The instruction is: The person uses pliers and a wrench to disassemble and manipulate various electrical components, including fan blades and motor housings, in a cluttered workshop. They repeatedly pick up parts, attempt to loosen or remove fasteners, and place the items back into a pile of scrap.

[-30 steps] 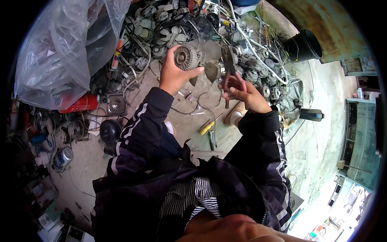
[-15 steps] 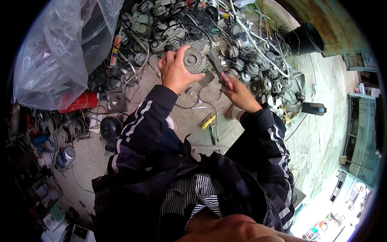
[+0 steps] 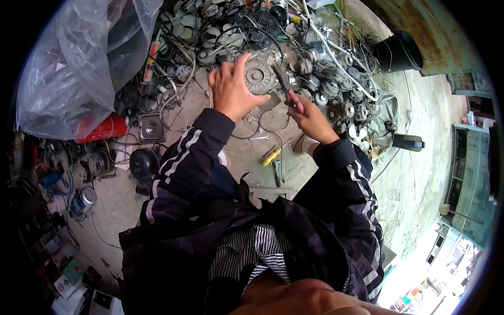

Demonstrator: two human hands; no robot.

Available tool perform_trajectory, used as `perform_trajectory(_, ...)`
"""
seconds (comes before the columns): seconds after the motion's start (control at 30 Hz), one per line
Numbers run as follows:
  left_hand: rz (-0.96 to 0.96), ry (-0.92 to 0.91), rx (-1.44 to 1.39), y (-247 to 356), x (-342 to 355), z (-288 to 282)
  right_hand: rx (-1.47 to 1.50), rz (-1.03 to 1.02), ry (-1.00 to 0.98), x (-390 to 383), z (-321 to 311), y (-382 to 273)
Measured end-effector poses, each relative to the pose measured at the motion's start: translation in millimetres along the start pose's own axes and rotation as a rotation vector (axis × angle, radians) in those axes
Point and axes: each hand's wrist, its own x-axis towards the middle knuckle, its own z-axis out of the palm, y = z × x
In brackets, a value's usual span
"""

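Observation:
A round grey ribbed metal motor cover (image 3: 260,77) lies on the floor in front of me. My left hand (image 3: 230,90) is open at its left side, with index finger and thumb spread wide around the near edge. My right hand (image 3: 308,115) is closed around a dark, long-handled metal tool (image 3: 283,79). The tool's far end is beside the right rim of the cover; its exact kind is unclear. Nearer to me lie a small wrench (image 3: 259,138), a yellow-handled tool (image 3: 271,157) and a dark-handled hammer-like tool (image 3: 276,174).
A heap of motor parts (image 3: 328,79) and cables spreads beyond my hands. At left are a clear plastic bag (image 3: 68,68), a red cylinder (image 3: 105,129), a square steel lid (image 3: 151,127) and a black rounded object (image 3: 144,164). A black bucket (image 3: 401,50) lies at far right.
The motor cover has shifted slightly to the right, and my left hand has moved a little that way too. The tool in my right hand has tilted slightly and come nearer to me.

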Motion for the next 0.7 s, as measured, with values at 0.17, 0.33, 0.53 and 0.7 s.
perform_trajectory(0.17, 0.007, 0.047, 0.014, -2.3, -0.4, 6.2, 0.194, 0.149, -0.101, 7.4, 0.0, 0.7)
perform_trajectory(0.33, 0.039, 0.055, 0.027, -3.5, -1.3, 5.2, 0.080, 0.066, -0.024, 4.6, 3.6, -3.4)
perform_trajectory(0.53, 0.048, 0.034, 0.023, -4.6, -1.4, 2.7, 0.120, 0.043, -0.052, 7.1, 3.8, 5.8)
perform_trajectory(0.7, 0.054, 0.025, 0.028, -5.1, -0.3, -0.4, 0.133, 0.029, -0.062, 8.8, 4.6, 5.0)
